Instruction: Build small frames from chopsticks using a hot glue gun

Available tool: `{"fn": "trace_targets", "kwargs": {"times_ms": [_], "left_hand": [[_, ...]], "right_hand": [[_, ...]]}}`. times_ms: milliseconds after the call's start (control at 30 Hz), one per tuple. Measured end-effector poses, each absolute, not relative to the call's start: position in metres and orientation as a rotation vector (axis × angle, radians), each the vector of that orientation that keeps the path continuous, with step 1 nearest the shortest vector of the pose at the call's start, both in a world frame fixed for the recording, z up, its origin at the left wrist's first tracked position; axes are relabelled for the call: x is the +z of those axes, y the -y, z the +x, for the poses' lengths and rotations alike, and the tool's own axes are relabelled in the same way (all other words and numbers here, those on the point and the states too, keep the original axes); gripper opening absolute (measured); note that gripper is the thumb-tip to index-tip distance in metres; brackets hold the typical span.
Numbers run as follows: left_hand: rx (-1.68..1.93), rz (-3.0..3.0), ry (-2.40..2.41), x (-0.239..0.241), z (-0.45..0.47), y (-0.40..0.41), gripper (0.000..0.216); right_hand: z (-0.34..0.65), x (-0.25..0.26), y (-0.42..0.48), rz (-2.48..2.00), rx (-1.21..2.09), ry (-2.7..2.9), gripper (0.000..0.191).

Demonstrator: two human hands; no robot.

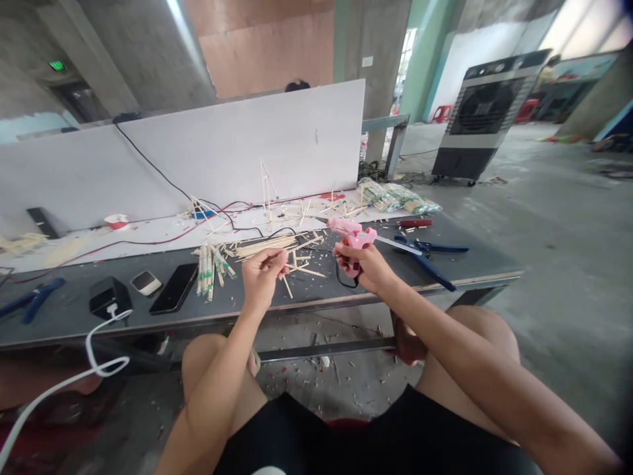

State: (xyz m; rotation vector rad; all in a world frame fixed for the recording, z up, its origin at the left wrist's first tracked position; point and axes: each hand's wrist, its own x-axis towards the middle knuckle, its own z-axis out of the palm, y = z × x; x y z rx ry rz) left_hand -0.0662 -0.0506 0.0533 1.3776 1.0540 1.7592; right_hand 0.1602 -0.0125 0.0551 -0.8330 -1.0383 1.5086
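Note:
My right hand (368,265) is closed round the grip of a pink glue gun (352,236), whose nozzle points left. My left hand (262,272) is pinched shut on a thin wooden stick (281,256) held just left of the nozzle. Both hands hover over the near edge of the dark table (74,315). Beneath and behind them lie several loose sticks (264,246) and a small upright stick frame (268,186).
A black phone (174,288), a small white device (146,283) and a black charger (109,295) with a white cable lie at left. Blue-handled cutters (431,256) rest at right, another blue tool (33,298) at far left. A white board (237,146) backs the table; packets of sticks (395,196) lie beyond. An air cooler (487,112) stands on the floor.

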Motion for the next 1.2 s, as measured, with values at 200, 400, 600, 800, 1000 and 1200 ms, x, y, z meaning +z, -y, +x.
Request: {"fn": "trace_targets", "kwargs": {"times_ms": [200,400,600,800,1000,1200], "left_hand": [[1.775,1.322,-1.092,0.054,-0.069,0.049,0.031],[1.793,1.272,-1.077,0.060,-0.080,0.050,0.027],[1.782,1.285,-1.083,0.059,-0.081,0.049,0.027],[1.764,1.314,-1.080,0.059,-0.080,0.049,0.025],[1.764,1.311,-1.084,0.059,-0.081,0.049,0.026],[1.764,1.311,-1.093,0.059,-0.083,0.049,0.027]], "right_hand": [[0.176,0.062,0.005,-0.849,1.338,1.198,0.035],[0.187,0.063,0.004,-0.996,1.184,1.284,0.033],[0.184,0.064,0.007,-1.058,1.135,1.363,0.024],[0.184,0.068,0.009,-1.083,1.127,1.381,0.020],[0.184,0.066,0.007,-1.066,1.120,1.387,0.021],[0.184,0.064,0.006,-1.083,1.106,1.405,0.020]]}}
